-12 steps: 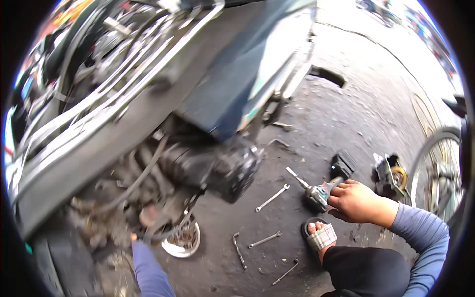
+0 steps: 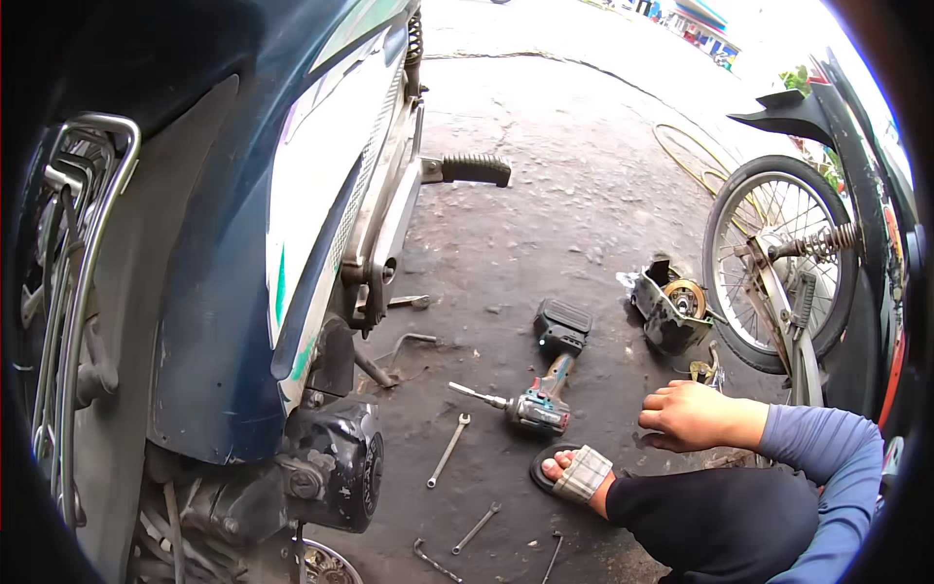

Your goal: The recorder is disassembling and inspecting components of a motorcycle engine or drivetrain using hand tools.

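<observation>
My right hand [image 2: 681,416] hovers over the ground beside my knee, its fingers loosely bent and a little apart, holding nothing. To its left a cordless impact driver [image 2: 545,401] lies on its side, a long socket bit pointing left and the black battery away from me. The hand and the driver do not touch. Near my sandalled foot [image 2: 579,472] rest a combination wrench [image 2: 449,451] and a second wrench [image 2: 476,529]. My left hand is out of the picture.
A motorcycle with a dark blue and white body panel [image 2: 224,292] fills the left. Its black engine cover [image 2: 341,467] juts toward me. A greasy metal housing [image 2: 669,307] sits right of the driver, before another motorcycle's wheel [image 2: 778,258]. A pale bowl [image 2: 331,565] shows at the bottom.
The view has swung right. My right hand, earlier at the impact driver, is now apart from it to the right. My left hand, low beside the engine before, has gone out of view.
</observation>
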Demonstrator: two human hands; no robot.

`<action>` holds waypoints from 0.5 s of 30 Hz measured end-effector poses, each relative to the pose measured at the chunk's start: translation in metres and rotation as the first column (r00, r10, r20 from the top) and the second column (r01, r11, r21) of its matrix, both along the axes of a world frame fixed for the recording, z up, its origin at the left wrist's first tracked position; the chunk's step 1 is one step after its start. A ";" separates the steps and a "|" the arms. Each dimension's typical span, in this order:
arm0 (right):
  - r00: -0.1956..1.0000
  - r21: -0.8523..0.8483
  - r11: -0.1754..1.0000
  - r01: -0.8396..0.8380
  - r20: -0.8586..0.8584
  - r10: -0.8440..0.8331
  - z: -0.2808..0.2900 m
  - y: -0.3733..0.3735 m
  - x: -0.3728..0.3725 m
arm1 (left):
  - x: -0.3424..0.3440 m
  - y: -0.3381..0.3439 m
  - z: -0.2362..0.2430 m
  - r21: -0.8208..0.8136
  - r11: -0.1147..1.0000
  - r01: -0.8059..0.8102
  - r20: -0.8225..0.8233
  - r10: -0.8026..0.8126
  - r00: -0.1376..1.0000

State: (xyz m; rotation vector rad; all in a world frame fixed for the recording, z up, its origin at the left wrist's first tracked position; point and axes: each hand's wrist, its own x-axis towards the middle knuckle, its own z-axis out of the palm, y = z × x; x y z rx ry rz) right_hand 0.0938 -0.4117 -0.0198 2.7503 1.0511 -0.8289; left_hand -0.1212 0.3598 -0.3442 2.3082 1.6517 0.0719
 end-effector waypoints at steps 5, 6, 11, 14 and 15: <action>0.999 0.002 1.000 -0.020 0.032 0.020 -0.007 -0.005 0.005 | 0.005 -0.006 0.006 -0.019 1.000 -0.002 0.044 0.002 0.999; 0.999 -0.008 1.000 -0.015 0.033 0.015 -0.009 -0.004 0.007 | 0.004 -0.008 0.008 -0.020 1.000 -0.004 0.058 0.005 0.998; 0.997 0.070 0.995 -0.065 0.035 0.062 -0.019 0.006 0.019 | 0.000 -0.014 0.013 -0.034 0.999 -0.006 0.117 0.010 0.993; 0.994 0.041 0.994 -0.105 0.032 0.103 -0.021 0.005 0.023 | 0.000 -0.018 0.014 -0.051 0.999 -0.015 0.135 0.021 0.991; 0.995 0.022 0.995 -0.096 0.025 0.096 -0.020 0.002 0.022 | 0.001 -0.019 0.014 -0.054 0.998 -0.012 0.143 0.020 0.990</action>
